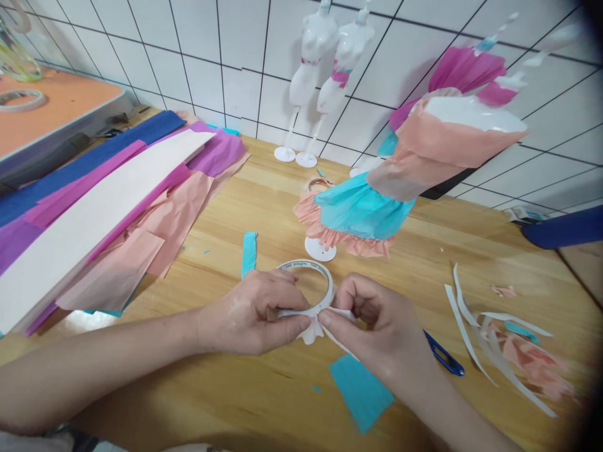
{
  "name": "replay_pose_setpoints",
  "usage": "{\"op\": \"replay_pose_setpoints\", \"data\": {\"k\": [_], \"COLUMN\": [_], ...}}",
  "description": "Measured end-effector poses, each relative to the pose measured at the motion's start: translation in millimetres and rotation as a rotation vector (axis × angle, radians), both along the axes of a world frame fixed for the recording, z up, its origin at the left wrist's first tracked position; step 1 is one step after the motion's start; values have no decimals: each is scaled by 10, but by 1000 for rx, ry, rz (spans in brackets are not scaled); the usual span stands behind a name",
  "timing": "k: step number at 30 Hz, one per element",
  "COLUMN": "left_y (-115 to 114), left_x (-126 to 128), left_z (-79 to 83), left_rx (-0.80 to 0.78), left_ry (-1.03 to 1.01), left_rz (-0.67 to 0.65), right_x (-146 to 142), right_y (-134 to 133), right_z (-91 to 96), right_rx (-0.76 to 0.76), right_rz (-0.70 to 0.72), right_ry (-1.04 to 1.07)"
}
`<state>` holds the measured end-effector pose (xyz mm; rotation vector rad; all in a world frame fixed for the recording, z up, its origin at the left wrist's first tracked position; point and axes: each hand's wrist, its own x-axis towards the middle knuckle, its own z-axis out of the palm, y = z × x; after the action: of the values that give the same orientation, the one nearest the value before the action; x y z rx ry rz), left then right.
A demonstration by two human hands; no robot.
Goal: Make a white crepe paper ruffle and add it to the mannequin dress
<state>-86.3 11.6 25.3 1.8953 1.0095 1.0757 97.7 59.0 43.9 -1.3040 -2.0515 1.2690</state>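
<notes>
My left hand [257, 311] is closed round the near rim of a white roll of double-sided tape [308, 271] resting on the wooden table [264, 207]. My right hand [377, 323] pinches the loose white tape end [315, 328] right beside the roll. Blue scissors [445, 359] lie under my right wrist. Just behind the roll stands a small mannequin in a turquoise and peach paper dress [358, 213], leaning to the right.
A stack of tissue paper sheets [94, 207] in blue, purple, white and peach covers the left. Turquoise scraps [360, 392] and a strip [249, 251] lie near my hands. White backing strips [471, 326] are at right. Two bare mannequins [320, 56] stand by the tiled wall.
</notes>
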Motion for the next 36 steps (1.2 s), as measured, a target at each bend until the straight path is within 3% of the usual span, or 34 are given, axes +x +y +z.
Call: {"op": "replay_pose_setpoints", "data": {"k": [2,8,14,18,22,26,33,36], "left_y": [21,95,147,157,140,98,115,175], "left_x": [-42,-118,-264,-382,-386,-274,-147,-175], "left_z": [25,130,117,193,443,647,635,586], "left_rx": [-103,-628,-650,-543,-382,-360,-275,-300], "left_ry": [-7,-199,-253,-200,93,277,352,296], "left_rz": [-40,-138,-218,-102,14,33,123,52], "right_x": [-17,-41,-59,-97,-188,-259,-188,-168], "right_y": [28,80,189,222,233,243,268,295], "right_z": [2,61,-11,-84,-5,175,267,248], "right_rx": [-74,-184,-324,-444,-258,-42,241,266], "right_rz": [-21,22,243,226,265,282,311,310], "right_ry": [22,72,155,234,195,130,41,-1]}}
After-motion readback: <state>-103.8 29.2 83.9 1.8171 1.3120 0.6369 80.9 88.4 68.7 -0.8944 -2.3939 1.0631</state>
